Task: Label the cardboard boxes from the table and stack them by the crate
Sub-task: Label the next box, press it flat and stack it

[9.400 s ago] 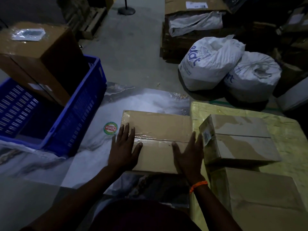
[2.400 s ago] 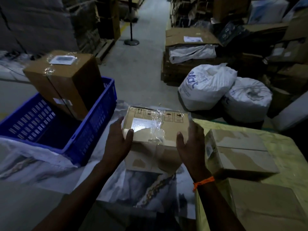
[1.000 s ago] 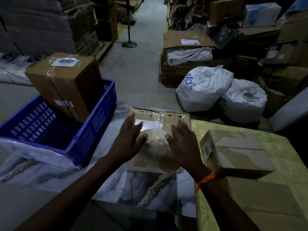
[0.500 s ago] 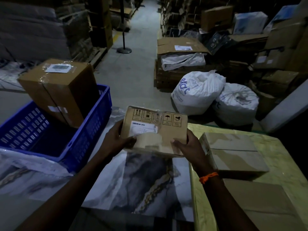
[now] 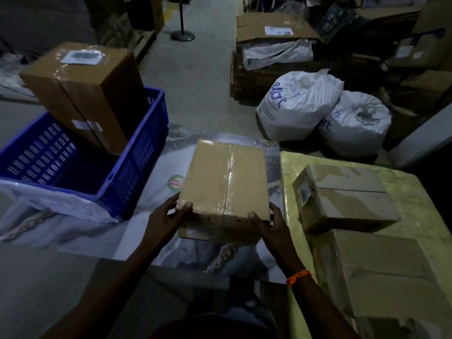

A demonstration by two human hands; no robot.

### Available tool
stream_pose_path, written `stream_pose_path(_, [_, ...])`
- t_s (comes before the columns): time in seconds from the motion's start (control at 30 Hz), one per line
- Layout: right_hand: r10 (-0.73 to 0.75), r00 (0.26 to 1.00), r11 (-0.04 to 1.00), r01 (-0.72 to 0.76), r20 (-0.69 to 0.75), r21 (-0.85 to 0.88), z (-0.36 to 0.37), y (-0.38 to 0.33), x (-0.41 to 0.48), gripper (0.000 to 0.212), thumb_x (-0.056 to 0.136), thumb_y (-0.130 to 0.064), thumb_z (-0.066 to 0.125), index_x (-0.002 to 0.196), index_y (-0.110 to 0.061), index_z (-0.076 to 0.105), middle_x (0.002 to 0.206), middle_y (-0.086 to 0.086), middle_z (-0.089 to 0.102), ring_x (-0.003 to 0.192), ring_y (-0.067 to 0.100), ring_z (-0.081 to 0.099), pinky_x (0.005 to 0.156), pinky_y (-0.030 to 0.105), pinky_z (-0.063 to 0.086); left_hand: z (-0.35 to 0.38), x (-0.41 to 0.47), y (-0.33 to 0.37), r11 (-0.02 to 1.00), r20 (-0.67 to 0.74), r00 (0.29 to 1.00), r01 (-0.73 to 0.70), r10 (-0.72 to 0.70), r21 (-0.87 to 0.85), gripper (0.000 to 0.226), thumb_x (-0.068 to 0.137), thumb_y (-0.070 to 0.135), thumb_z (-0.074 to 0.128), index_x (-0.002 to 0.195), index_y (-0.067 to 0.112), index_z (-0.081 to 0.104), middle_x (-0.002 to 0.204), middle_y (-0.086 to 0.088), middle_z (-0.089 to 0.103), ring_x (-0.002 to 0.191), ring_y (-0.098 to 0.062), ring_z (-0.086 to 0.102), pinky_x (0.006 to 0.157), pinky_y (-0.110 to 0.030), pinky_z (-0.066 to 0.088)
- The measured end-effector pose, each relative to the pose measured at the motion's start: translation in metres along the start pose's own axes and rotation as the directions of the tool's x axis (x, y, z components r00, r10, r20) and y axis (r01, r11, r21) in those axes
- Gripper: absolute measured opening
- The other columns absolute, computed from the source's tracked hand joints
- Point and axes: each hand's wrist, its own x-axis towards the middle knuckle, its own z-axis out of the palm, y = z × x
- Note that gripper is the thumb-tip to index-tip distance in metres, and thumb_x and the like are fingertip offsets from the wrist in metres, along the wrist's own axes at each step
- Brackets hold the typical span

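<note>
**Box turned plain side up between both hands**

Half a second ago the cardboard box (image 5: 223, 184) showed its labelled face with the handling symbols towards the camera; now a plain face with a taped seam down the middle looks up, and the label is out of sight. Both hands have shifted to the near corners. The left hand (image 5: 166, 221) grips the near left corner, thumb on the top edge and fingers curled along the side. The right hand (image 5: 271, 228), with an orange wristband (image 5: 298, 277) on its wrist, grips the near right corner the same way.

The box sits over the marbled sheet (image 5: 151, 199), between the blue crate (image 5: 137, 162) on the left and the yellow-covered bench (image 5: 415, 192) on the right. Whether it rests on the sheet or is held just above it cannot be told. A round sticker (image 5: 176, 183) on the sheet shows just beside its left edge.

A taller box (image 5: 85, 94) stands tilted in the crate, a label (image 5: 80, 57) taped on top. Two boxes (image 5: 349, 199) lie on the bench, one nearer than the other. White sacks (image 5: 298, 104) sit on the floor beyond.
</note>
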Motion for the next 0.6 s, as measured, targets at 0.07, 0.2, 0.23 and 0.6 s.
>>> stream_pose_path(0.07, [0.006, 0.999, 0.997, -0.002, 0.044, -0.080, 0.008, 0.012, -0.005, 0.065, 0.088, -0.038, 0.080, 0.143, -0.031, 0.047, 0.125, -0.014, 0.063, 0.112, 0.005, 0.063, 0.091, 0.015, 0.051, -0.004, -0.006, -0.012, 0.999, 0.027, 1.000, -0.011, 0.009, 0.052, 0.051, 0.093, 0.047, 0.067, 0.141, 0.031, 0.059, 0.124, 0.011, 0.065, 0.102, 0.021, 0.059, 0.080, -0.001, 0.045])
stream_pose_path(0.2, [-0.012, 0.991, 0.987, 0.034, 0.136, -0.156, 0.026, 0.014, -0.002, 0.073, 0.086, -0.036, 0.083, 0.144, -0.036, 0.038, 0.122, -0.030, 0.054, 0.105, -0.021, 0.054, 0.085, -0.002, 0.040, -0.015, 0.000, -0.029, 0.988, 0.037, 0.999, -0.012, 0.007, 0.155, 0.052, 0.094, 0.052, 0.066, 0.142, 0.039, 0.052, 0.128, 0.010, 0.064, 0.107, -0.001, 0.064, 0.084, -0.012, 0.048])
stream_pose_path(0.23, [-0.021, 0.988, 0.989, 0.043, 0.156, -0.139, 0.032, 0.010, 0.004, 0.074, 0.085, -0.037, 0.083, 0.144, -0.034, 0.039, 0.124, -0.030, 0.054, 0.108, -0.022, 0.054, 0.087, -0.001, 0.041, -0.017, 0.005, -0.028, 0.987, 0.022, 1.000, -0.014, 0.010, 0.159, 0.050, 0.096, 0.044, 0.066, 0.143, 0.036, 0.050, 0.128, 0.010, 0.062, 0.107, -0.001, 0.062, 0.084, -0.011, 0.048])
stream_pose_path(0.6, [-0.084, 0.984, 0.972, 0.116, 0.160, -0.203, 0.111, -0.037, 0.116, 0.106, 0.074, -0.057, 0.073, 0.162, -0.023, 0.025, 0.134, -0.002, 0.065, 0.117, 0.015, 0.063, 0.094, 0.027, 0.051, -0.055, 0.133, -0.035, 0.781, 0.053, 0.994, -0.104, 0.091, 0.616, 0.065, 0.095, 0.038, 0.061, 0.152, 0.010, 0.044, 0.159, -0.031, 0.028, 0.144, -0.049, 0.031, 0.117, -0.052, 0.029])
